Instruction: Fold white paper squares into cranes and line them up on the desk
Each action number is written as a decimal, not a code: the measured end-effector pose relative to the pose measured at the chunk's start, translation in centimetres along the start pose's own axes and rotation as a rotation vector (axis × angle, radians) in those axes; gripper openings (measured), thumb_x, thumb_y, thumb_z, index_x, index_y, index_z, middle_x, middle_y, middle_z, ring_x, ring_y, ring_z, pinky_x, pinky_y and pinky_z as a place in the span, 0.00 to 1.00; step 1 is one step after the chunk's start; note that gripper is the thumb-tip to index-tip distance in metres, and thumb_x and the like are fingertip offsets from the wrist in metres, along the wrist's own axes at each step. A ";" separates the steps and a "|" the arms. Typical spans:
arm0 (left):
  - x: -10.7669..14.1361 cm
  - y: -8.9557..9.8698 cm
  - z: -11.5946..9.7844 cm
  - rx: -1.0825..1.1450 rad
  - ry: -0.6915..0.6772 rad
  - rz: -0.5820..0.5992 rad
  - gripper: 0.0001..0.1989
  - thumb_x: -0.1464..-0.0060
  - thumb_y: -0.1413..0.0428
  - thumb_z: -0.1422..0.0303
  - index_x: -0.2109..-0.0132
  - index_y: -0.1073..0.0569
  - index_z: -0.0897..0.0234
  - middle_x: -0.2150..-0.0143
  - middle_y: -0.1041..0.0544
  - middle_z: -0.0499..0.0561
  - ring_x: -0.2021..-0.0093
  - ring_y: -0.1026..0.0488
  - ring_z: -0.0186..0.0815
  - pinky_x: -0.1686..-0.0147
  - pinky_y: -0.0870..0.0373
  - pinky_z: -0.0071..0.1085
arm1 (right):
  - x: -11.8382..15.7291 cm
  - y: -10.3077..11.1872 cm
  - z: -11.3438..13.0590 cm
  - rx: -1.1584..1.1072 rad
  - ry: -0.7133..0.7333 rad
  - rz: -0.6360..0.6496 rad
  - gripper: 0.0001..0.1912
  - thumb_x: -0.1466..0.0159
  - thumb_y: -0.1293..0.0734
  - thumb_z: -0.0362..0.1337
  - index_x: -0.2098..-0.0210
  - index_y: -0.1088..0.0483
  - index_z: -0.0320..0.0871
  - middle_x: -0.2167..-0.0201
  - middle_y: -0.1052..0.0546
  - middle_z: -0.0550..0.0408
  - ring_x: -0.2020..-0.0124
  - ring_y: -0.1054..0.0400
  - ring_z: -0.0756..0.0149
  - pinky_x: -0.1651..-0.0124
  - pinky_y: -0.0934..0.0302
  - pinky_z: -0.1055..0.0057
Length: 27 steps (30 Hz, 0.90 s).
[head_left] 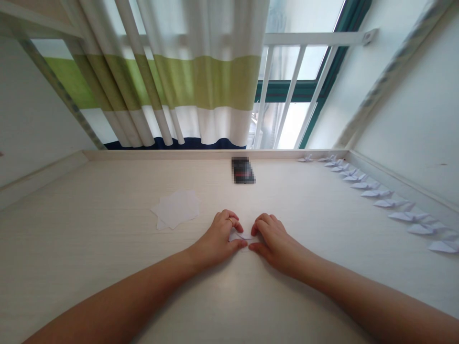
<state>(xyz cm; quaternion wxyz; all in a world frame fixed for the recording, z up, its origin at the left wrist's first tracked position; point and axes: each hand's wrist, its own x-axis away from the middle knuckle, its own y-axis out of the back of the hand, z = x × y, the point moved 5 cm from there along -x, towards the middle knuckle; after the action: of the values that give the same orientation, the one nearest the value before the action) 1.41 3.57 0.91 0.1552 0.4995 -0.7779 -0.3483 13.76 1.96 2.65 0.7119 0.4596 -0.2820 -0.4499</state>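
Bare forearms [154,287], a thin gold ring [230,220] on the left hand [217,239].

Head-worn camera, single view: directed forward and downward from above and behind the two bare hands [219,239], near them, across the flat, pale wood-grained counter [107,215] towards the white-and-green fabric curtain [208,81] beyond the hands.

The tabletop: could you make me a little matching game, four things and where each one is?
1. loose paper sheets
2. folded paper figures
3. dark, blurred object
4. small folded paper

A. between left hand and right hand
B. in a row, mostly down the right side
C. overlapping, on the left
D. toward the back, near the middle

Pairs: 1-C, 2-B, 3-D, 4-A
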 end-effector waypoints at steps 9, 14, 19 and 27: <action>0.1 0.1 -0.3 -0.016 0.001 -0.002 0.12 0.58 0.43 0.67 0.64 0.33 0.65 0.55 0.37 0.56 0.51 0.40 0.40 0.49 0.43 0.38 | 0.4 -0.4 0.1 0.111 -0.015 0.011 0.04 0.43 0.38 0.33 0.69 0.35 0.37 0.64 0.34 0.46 0.62 0.42 0.59 0.59 0.47 0.62; 0.2 0.1 -0.4 -0.049 -0.024 -0.027 0.09 0.57 0.44 0.66 0.67 0.32 0.65 0.59 0.36 0.54 0.55 0.39 0.39 0.52 0.41 0.37 | 0.4 -0.6 0.1 0.119 0.003 -0.007 0.04 0.43 0.38 0.33 0.71 0.36 0.38 0.66 0.34 0.46 0.63 0.42 0.60 0.61 0.46 0.64; 0.0 0.1 -0.1 -0.004 -0.028 -0.028 0.11 0.57 0.43 0.64 0.67 0.33 0.65 0.59 0.34 0.55 0.57 0.38 0.39 0.54 0.39 0.38 | 0.3 -0.6 0.3 0.096 0.024 -0.036 0.06 0.42 0.39 0.34 0.74 0.39 0.39 0.68 0.34 0.48 0.67 0.42 0.63 0.63 0.45 0.65; -0.1 0.4 -0.1 0.083 0.038 -0.001 0.12 0.57 0.44 0.63 0.65 0.29 0.66 0.55 0.34 0.57 0.53 0.37 0.41 0.55 0.38 0.35 | 0.1 -0.2 -0.3 -0.023 0.029 -0.112 0.05 0.43 0.38 0.32 0.74 0.41 0.41 0.71 0.33 0.53 0.69 0.40 0.66 0.65 0.45 0.68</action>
<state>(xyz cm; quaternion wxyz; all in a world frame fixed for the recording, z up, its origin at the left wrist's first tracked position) 1.19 3.70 1.28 0.1489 0.5123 -0.7884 -0.3062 13.94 1.96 2.41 0.6949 0.4731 -0.2403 -0.4854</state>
